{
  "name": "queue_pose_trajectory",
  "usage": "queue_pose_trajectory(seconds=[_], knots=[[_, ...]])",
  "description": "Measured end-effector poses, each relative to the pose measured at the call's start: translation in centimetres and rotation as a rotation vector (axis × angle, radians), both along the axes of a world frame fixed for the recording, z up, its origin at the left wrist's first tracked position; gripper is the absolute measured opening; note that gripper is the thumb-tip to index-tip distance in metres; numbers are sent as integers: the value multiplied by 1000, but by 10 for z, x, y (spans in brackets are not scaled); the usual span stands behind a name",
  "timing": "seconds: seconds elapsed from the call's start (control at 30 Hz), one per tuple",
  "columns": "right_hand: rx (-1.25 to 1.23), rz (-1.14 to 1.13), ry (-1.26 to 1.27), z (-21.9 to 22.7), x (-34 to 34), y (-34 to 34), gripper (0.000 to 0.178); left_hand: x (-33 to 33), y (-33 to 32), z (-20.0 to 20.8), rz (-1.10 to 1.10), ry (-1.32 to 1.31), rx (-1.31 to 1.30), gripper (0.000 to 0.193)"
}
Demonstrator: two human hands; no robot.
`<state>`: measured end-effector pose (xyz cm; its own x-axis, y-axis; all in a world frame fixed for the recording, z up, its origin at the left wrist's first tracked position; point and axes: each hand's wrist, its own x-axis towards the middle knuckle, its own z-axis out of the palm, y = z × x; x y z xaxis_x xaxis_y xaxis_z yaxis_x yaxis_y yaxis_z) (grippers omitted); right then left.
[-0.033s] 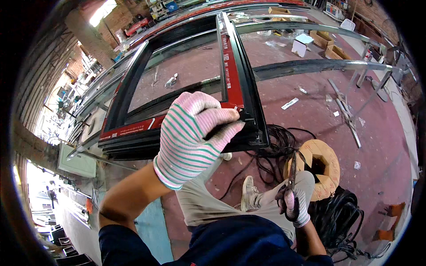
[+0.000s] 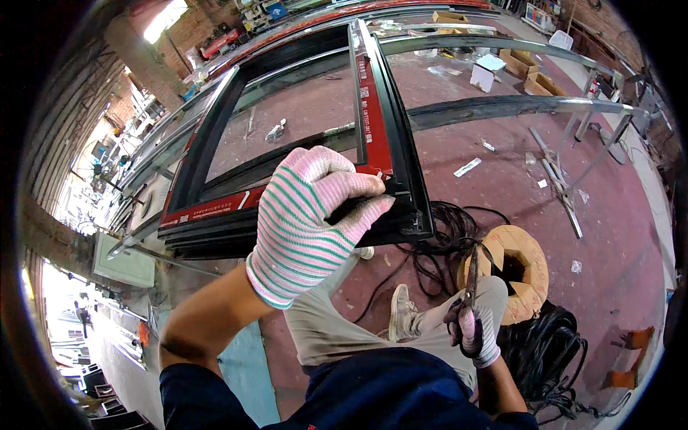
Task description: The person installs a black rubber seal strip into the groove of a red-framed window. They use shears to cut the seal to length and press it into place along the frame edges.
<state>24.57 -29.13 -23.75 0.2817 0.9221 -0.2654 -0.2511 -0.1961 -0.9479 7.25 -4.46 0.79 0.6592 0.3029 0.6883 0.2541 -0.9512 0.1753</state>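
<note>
Workshop floor (image 2: 502, 193), reddish, littered with scraps. Black window frame (image 2: 401, 165) with red tape is laid on steel rails (image 2: 502, 107). Left hand (image 2: 312, 218), striped glove, is pinched on a dark strip at the frame's near corner. Right hand (image 2: 476, 333) is closed on pliers (image 2: 471, 287), low beside the wooden cable spool (image 2: 519, 269).

Metal rack rails (image 2: 502, 107) are carrying a black window frame (image 2: 401, 143). Red floor (image 2: 609, 236) is bearing a wooden spool (image 2: 527, 261), black cable coils (image 2: 545, 351), cardboard boxes (image 2: 534, 75) and paper scraps (image 2: 467, 168).
</note>
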Motion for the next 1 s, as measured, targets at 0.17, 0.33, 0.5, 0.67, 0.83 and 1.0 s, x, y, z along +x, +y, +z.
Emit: queue_pose_trajectory(seconds=[0.17, 0.33, 0.5, 0.67, 0.83, 1.0], knots=[[11, -31, 8, -7, -2, -3, 55, 3, -3, 14, 55, 133, -221, 21], [-6, -21, 8, 8, -5, -1, 57, 3, 0, 14, 86, 147, -252, 26], [21, 40, -19, 4, 0, 0, 58, 2, -1, 14, 91, 149, -254, 28], [32, 24, -24, 2, -1, 2, 59, 3, 1, 13, 22, 155, -122, 30], [47, -3, -17, -6, -1, 2, 53, 7, 4, 17, -38, 295, 1, 30], [61, 12, -48, 4, -2, 5, 53, 9, 12, 17, -227, 177, -95, 22]])
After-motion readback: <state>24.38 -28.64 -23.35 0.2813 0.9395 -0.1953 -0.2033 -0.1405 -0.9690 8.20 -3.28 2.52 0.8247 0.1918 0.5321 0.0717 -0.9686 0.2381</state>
